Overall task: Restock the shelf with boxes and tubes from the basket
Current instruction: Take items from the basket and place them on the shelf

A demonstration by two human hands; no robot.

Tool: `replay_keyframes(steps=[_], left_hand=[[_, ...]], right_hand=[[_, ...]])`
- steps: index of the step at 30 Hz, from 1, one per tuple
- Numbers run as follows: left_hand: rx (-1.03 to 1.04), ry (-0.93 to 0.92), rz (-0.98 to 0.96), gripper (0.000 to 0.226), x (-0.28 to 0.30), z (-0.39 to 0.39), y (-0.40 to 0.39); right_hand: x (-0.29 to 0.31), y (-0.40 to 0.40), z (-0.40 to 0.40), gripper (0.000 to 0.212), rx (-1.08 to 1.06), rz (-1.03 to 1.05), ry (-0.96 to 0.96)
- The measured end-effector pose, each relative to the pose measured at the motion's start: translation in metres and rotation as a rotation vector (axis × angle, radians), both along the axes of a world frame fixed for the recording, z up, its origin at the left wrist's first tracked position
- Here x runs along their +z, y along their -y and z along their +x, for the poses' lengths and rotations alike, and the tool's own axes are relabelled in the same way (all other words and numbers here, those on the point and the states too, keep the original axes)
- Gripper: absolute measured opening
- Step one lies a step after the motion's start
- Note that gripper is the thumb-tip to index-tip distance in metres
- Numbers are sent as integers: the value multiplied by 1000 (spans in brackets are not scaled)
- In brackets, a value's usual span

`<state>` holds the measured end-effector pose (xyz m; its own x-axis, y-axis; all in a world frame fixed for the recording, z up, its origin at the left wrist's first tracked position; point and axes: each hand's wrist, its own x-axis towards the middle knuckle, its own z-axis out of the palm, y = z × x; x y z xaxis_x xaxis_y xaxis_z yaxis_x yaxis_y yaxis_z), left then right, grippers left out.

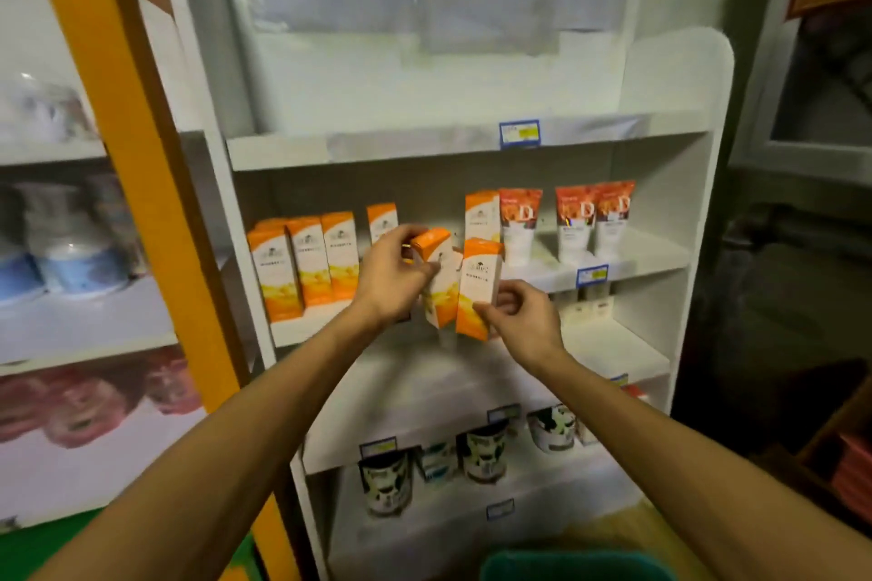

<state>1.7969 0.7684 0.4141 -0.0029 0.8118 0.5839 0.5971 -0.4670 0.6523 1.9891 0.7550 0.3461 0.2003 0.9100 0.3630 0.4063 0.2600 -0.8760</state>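
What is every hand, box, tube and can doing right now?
left hand: holding a tilted orange box
right hand: holding an upright orange box
shelf boxes: standing upright in a row
tubes: standing cap-down on the shelf
cans: upright on a lower shelf
green basket: at the bottom edge, contents hidden

an orange upright post (141, 184) stands left, a pale wall (424, 61) behind, and a dim dark corner (792, 297) right.
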Motion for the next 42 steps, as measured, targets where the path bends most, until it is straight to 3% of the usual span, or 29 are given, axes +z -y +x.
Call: replay_keyframes(steps=[8, 23, 32, 37, 42], left_hand=[[108, -111, 76, 52, 34, -21, -33], [190, -236, 74, 58, -1, -20, -95], [243, -440, 57, 90, -1, -9, -77], [292, -585, 90, 92, -4, -2, -56], [192, -618, 163, 82, -16, 12, -32]], right_hand=[[53, -42, -23, 39, -20, 17, 66], [31, -107, -63, 41, -49, -5, 84], [25, -87, -46, 44, -89, -18, 171], [21, -68, -27, 40, -84, -32, 155], [1, -43, 2, 32, -60, -120, 105]])
